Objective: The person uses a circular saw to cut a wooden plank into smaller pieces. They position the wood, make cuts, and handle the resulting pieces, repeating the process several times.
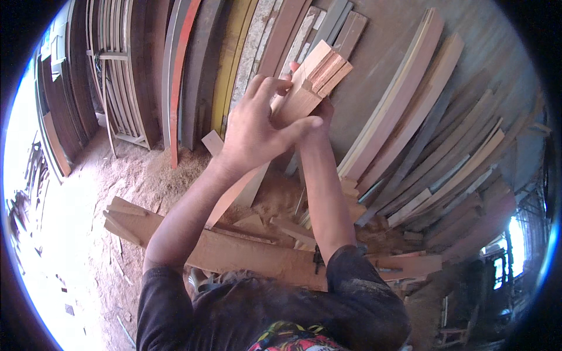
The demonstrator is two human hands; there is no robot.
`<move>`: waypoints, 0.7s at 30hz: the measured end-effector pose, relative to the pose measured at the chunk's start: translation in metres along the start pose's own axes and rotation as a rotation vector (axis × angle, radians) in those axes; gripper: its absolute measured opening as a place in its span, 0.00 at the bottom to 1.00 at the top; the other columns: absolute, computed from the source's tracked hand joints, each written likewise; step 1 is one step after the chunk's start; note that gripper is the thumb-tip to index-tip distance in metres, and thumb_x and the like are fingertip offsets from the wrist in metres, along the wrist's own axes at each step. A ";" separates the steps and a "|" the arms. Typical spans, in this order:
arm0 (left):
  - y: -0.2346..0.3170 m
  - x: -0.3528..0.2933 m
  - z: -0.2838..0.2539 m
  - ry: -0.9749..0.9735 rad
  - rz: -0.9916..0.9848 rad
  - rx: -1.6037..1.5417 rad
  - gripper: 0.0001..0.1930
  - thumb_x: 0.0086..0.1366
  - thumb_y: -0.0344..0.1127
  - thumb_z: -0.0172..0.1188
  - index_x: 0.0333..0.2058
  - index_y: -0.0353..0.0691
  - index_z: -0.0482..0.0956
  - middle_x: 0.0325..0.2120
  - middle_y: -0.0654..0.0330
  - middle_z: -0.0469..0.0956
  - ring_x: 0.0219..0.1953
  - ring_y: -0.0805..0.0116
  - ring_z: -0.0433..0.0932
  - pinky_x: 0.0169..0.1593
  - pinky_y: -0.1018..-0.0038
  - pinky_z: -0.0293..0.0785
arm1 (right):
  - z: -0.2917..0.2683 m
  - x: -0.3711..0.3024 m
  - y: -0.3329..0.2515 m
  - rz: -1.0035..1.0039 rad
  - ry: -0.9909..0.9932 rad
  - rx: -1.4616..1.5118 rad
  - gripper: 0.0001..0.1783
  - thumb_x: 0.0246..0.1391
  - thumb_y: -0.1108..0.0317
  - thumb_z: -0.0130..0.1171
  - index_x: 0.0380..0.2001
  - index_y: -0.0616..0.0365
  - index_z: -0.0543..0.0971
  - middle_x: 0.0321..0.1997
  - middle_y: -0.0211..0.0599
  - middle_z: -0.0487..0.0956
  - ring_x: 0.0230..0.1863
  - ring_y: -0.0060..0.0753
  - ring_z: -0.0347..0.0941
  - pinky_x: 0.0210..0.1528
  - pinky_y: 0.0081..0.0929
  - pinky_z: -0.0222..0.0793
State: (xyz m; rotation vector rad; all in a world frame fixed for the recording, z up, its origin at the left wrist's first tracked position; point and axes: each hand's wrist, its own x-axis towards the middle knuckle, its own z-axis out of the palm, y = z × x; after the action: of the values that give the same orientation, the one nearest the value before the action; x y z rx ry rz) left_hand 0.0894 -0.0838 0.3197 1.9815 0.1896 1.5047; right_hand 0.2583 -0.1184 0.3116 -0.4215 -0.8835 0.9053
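Observation:
A pale wooden beam [301, 100], its far end cut into stepped tongues and grooves, is raised in front of me at a slant. My left hand [252, 128] spans the near side of the beam, with bent fingers on its left and the thumb stretched across to its right. Behind the beam, my right hand [325, 112] grips it from the right side. Most of the right fingers are hidden by the wood, and one fingertip pokes out at the left edge. Below the hands, pale lengths of wood slope down toward a wide plank.
The wide plank [252, 255] lies crosswise close to my body. Long boards [404, 93] lean on the wall ahead and to the right. More planks and an orange-red strip [181, 76] stand at the left. Sawdust [178, 175] covers the ground.

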 end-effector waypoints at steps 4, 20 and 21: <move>-0.037 -0.024 0.005 -0.021 -0.251 -0.268 0.27 0.71 0.56 0.64 0.52 0.34 0.79 0.40 0.61 0.78 0.39 0.73 0.76 0.42 0.73 0.74 | -0.013 0.006 0.000 -0.060 -0.072 -0.102 0.35 0.69 0.43 0.51 0.66 0.61 0.72 0.49 0.41 0.76 0.52 0.39 0.74 0.52 0.36 0.77; -0.119 -0.072 0.017 -0.289 -0.678 -0.551 0.42 0.76 0.70 0.45 0.55 0.30 0.81 0.41 0.55 0.84 0.42 0.72 0.81 0.47 0.73 0.76 | -0.058 -0.078 0.028 0.123 -0.027 -0.866 0.37 0.73 0.46 0.50 0.75 0.58 0.60 0.68 0.41 0.72 0.65 0.34 0.71 0.63 0.35 0.71; -0.117 -0.073 0.018 -0.285 -0.677 -0.556 0.41 0.76 0.70 0.45 0.55 0.30 0.81 0.40 0.56 0.83 0.42 0.72 0.80 0.46 0.73 0.76 | -0.062 -0.104 0.032 0.306 -0.071 -0.847 0.40 0.72 0.47 0.55 0.76 0.58 0.58 0.68 0.41 0.71 0.65 0.34 0.71 0.63 0.36 0.71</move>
State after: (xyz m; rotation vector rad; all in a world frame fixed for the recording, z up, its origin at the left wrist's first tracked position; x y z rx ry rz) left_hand 0.1114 -0.0326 0.1921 1.4445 0.2547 0.7272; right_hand 0.2604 -0.1832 0.2048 -1.2865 -1.2744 0.7873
